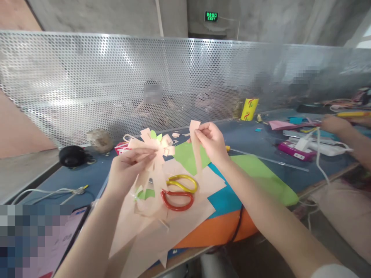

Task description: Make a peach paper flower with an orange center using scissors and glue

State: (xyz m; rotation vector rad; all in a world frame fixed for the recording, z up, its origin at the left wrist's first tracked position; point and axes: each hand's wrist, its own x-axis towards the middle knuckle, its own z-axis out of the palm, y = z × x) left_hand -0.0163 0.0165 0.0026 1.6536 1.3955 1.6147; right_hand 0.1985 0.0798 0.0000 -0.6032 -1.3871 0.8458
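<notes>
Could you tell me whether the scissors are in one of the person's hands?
No, the scissors lie on the paper sheets, below both hands.

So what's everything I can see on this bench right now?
paper flower: one, peach with green bits, held up in left hand
paper strip: one, peach, pinched in right hand
scissors: one pair, red and yellow handles, on the peach sheet
paper sheets: several, peach, green, blue, orange, on the bench
yellow cup: one, by the mesh screen
mesh screen: one, silver, behind the bench
co-worker's hand: one, far right
left hand: holding the flower
right hand: holding the strip
</notes>
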